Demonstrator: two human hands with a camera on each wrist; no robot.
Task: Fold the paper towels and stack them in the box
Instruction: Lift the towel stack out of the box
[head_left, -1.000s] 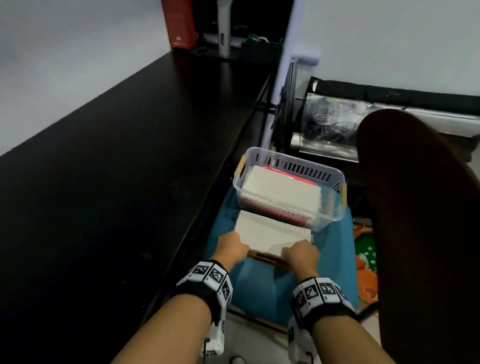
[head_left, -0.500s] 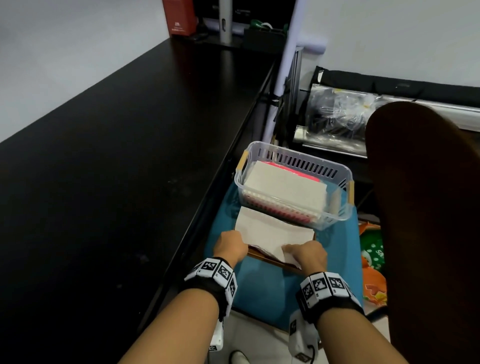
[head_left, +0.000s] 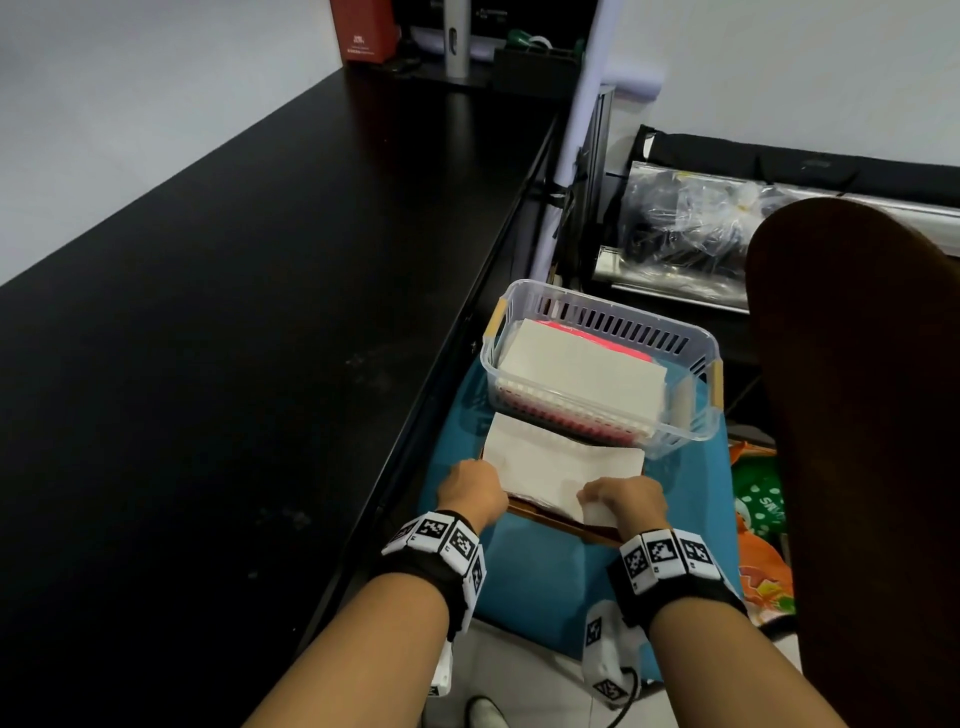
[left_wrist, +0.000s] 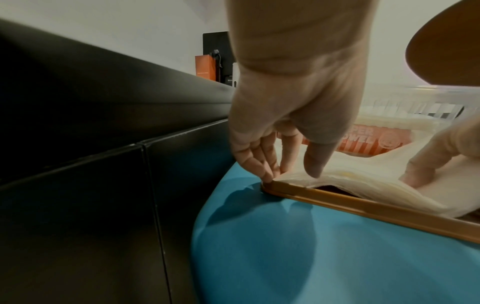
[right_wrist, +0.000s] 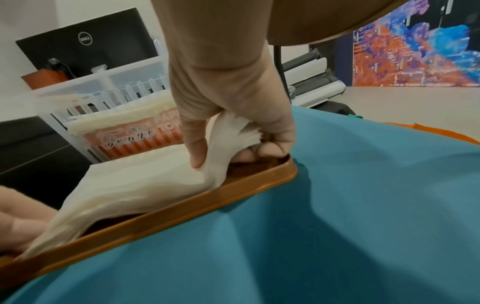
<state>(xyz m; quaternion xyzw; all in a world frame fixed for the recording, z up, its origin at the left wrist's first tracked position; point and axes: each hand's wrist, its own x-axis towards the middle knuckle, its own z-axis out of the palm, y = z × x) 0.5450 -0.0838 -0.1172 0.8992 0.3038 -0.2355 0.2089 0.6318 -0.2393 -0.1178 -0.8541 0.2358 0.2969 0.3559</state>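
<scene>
A white paper towel (head_left: 550, 462) lies on a brown tray (head_left: 566, 527) atop a teal cushion (head_left: 545, 587), just in front of the clear slotted box (head_left: 602, 312). The box holds an orange paper towel pack with white folded towels on top. My left hand (head_left: 475, 488) pinches the towel's near-left corner (left_wrist: 293, 174) at the tray's corner (left_wrist: 363, 203). My right hand (head_left: 618, 499) grips the near-right corner, bunched and lifted off the tray (right_wrist: 226, 148). The towel (right_wrist: 145, 185) sags between both hands above the tray rim (right_wrist: 207, 197).
A long black desk (head_left: 234, 312) runs along the left, close to the cushion. A brown chair back (head_left: 857, 415) stands tall at the right. Plastic-wrapped items (head_left: 685, 223) sit behind the box, and a colourful bag (head_left: 758, 519) lies on the floor.
My right hand has gathered the towel's near-right corner and raised it off the tray. My left hand stays at the near-left corner.
</scene>
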